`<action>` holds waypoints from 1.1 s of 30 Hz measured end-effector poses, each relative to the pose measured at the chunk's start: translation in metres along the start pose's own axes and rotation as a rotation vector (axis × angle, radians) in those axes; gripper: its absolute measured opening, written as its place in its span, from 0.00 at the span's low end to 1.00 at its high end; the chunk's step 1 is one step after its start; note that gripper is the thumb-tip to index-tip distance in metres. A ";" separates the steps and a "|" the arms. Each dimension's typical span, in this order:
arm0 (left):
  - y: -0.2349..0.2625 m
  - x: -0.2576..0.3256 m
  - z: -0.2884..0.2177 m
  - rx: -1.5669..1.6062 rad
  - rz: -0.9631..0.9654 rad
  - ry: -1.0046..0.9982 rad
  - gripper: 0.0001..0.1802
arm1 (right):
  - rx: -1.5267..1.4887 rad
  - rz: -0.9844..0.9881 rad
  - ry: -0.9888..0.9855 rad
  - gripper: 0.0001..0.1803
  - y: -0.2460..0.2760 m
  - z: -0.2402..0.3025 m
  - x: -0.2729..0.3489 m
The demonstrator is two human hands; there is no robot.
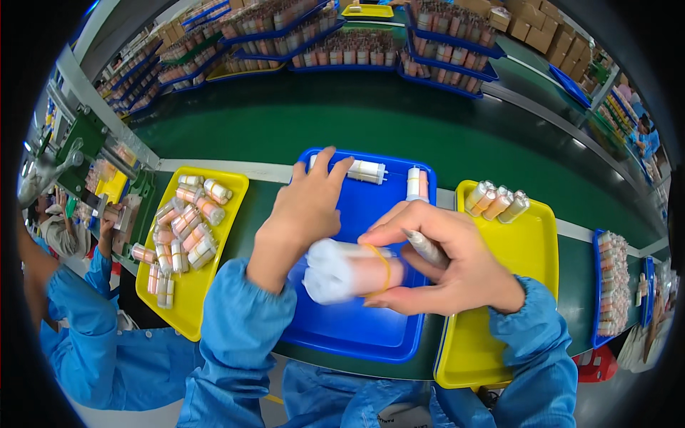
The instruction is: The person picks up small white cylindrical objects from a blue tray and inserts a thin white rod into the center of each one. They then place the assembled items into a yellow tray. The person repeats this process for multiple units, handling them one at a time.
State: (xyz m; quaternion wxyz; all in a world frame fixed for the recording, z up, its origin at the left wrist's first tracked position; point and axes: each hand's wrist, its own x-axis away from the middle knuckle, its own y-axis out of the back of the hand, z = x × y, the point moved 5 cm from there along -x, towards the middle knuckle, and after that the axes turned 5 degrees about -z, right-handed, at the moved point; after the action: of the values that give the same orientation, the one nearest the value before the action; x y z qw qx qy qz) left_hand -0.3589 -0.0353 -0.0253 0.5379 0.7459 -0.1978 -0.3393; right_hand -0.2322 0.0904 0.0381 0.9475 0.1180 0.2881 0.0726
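In my right hand (449,260) is a bundle of white and pink cylinders (349,271) with a yellow rubber band around it. The bundle is blurred and hangs over a blue tray (357,341). A whitish, pointed, pen-like stick (426,247) also sits among the fingers of that hand. My left hand (303,207) reaches over the tray's far left part, fingers spread. Its fingertips are near white cylinders (367,171) lying along the far edge; whether they touch is unclear. Upright at the far right corner stand a white and a pink cylinder (417,184).
To the left, a yellow tray (232,187) holds several loose banded bundles (189,221). Another yellow tray (535,264) on the right has several cylinders (497,202) at its far end. Beyond runs a green belt (285,121) with stacked trays (449,53). A co-worker's blue sleeve (93,342) is at left.
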 end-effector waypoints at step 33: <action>0.013 0.079 -0.091 1.825 -0.245 0.323 0.30 | 1.111 -0.072 -0.696 0.23 0.213 -0.026 0.114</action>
State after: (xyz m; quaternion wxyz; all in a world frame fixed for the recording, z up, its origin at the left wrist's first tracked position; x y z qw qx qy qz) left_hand -0.2379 -0.0313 -0.0187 -0.2746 0.9335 -0.2305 0.0010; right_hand -0.1676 0.3231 0.0137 0.7851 0.5969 -0.0371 -0.1611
